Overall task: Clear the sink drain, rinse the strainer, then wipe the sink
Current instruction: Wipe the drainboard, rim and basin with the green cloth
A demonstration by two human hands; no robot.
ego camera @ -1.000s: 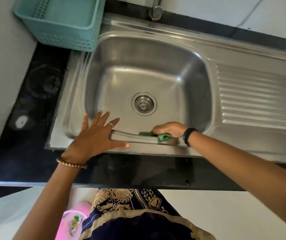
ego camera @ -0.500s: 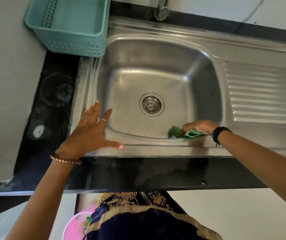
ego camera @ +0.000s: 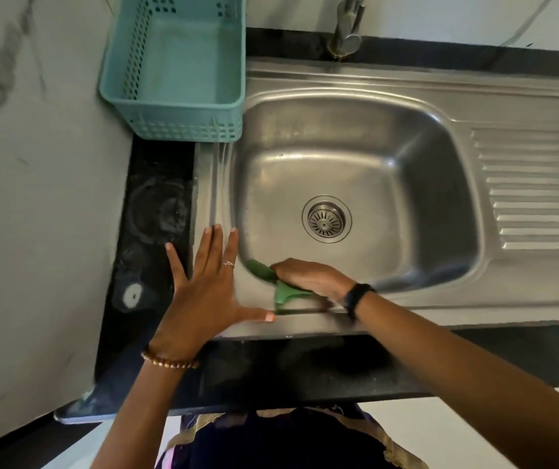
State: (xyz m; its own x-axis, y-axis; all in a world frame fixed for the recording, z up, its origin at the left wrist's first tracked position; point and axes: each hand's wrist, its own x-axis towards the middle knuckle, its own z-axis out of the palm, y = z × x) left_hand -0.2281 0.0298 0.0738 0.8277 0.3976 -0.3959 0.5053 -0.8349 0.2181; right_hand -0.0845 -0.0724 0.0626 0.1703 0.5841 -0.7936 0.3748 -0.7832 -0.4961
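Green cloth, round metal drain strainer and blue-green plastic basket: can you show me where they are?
Green cloth [ego camera: 283, 292], head view, on the fold sticking out under the right hand.
Round metal drain strainer [ego camera: 326, 221], head view, on its slotted middle.
Blue-green plastic basket [ego camera: 186, 132], head view, on its near latticed wall.

A green cloth [ego camera: 283, 289], silver steel sink [ego camera: 406, 96] with ribbed drainboard [ego camera: 538, 187], teal lattice basket [ego camera: 176, 106], black countertop [ego camera: 156, 204].

We see a brushed stainless steel sink [ego camera: 355, 157] with dull sheen, metal strainer [ego camera: 326, 221], soft green cloth [ego camera: 284, 292], glossy black stone counter [ego camera: 305, 367], matt teal perforated plastic basket [ego camera: 183, 76], shiny metal tap [ego camera: 347, 25]
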